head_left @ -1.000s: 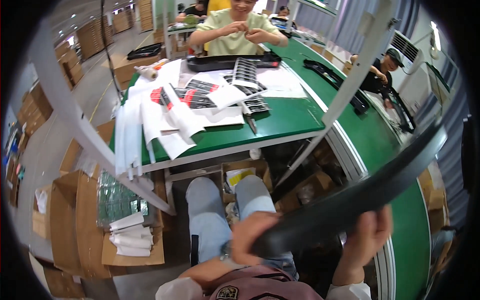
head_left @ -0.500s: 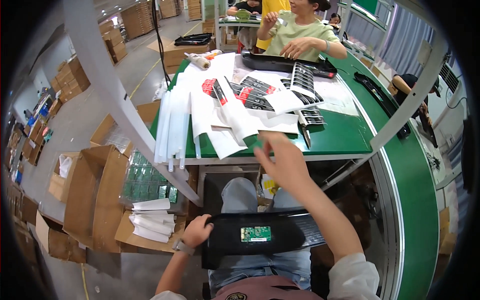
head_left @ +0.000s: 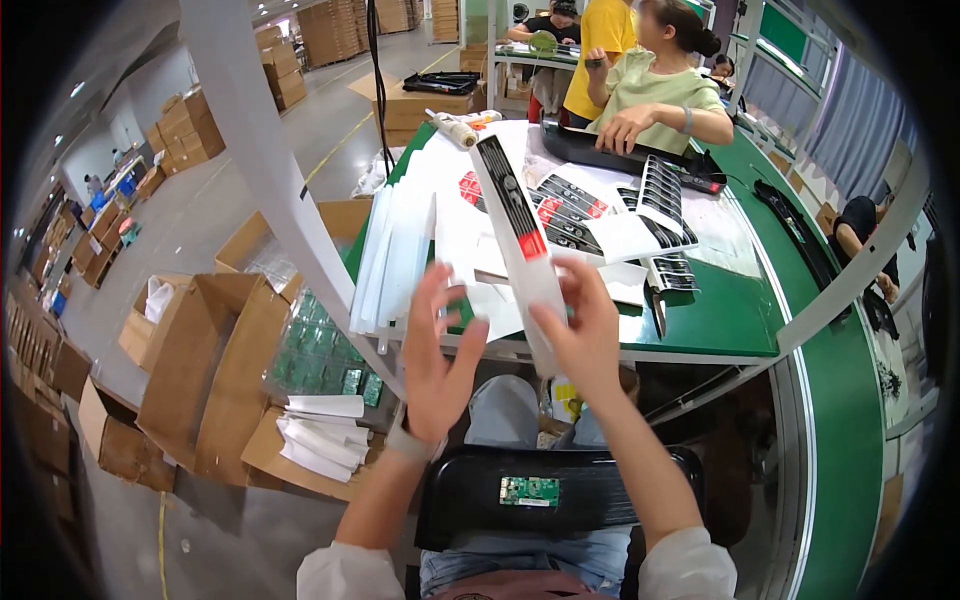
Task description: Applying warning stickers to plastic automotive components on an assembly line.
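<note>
My R hand (head_left: 583, 335) is clamping 1 strip (head_left: 515, 205), thumb and fingers closing on its lower R edge. Strip is slanting over the near edge of the tbl. (head_left: 715, 335), white w/ a black & red print at its upper end. My L hand (head_left: 440, 365) is hovering just beside it, fingers spreading apart, not touching. 1 black panel (head_left: 460, 505) is lying across my lap (head_left: 495, 568), bearing 1 green board (head_left: 530, 491) approx. mid-panel. Printed sheets (head_left: 575, 212) are lying on the tbl., R of the strip; pale tubes (head_left: 375, 280) are lying to the L, overhanging the edge. Opposite, 1 co-worker (head_left: 655, 95) is resting a hand on a black part (head_left: 575, 148).
</note>
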Tool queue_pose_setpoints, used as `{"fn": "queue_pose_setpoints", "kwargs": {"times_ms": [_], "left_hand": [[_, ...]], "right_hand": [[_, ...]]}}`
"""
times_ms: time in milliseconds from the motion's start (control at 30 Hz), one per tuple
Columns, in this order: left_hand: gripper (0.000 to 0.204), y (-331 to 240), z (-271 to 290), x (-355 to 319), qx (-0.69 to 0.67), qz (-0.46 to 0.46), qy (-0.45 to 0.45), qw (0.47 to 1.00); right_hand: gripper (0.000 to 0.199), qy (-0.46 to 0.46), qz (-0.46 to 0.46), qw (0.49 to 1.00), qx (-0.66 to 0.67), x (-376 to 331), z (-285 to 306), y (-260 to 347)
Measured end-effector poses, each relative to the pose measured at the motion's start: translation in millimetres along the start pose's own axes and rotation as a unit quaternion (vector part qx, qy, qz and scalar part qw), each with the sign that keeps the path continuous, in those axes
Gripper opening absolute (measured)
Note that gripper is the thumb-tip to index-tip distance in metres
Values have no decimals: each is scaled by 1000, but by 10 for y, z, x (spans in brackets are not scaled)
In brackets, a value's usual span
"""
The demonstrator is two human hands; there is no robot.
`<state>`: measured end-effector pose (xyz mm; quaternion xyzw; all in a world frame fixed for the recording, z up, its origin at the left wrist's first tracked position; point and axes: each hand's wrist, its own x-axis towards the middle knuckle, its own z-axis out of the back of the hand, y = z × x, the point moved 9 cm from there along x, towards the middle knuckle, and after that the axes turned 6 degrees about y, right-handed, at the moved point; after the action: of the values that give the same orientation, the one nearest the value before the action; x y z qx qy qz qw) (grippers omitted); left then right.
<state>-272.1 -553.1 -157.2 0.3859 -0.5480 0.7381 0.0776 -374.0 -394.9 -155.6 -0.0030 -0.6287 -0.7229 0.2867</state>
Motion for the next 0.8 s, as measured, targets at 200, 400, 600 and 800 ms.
{"fn": "queue_pose_setpoints", "kwargs": {"times_ms": [200, 400, 600, 800], "left_hand": [[69, -284, -578, 408, -224, 56, 38, 972], [35, -564, -877, 239, -81, 2, 161, 984], [33, -929, -1188, 54, 24, -98, 341, 935], [22, -993, -1291, -48, 146, -143, 364, 909]], "right_hand": [[53, -8, 2, 991, 131, -1016, 303, -110], [60, -34, 76, 996, -15, -1059, 805, 93], [41, -33, 220, 958, -182, -896, 1062, 960], [27, -13, 195, 962, -192, -979, 1048, 859]]}}
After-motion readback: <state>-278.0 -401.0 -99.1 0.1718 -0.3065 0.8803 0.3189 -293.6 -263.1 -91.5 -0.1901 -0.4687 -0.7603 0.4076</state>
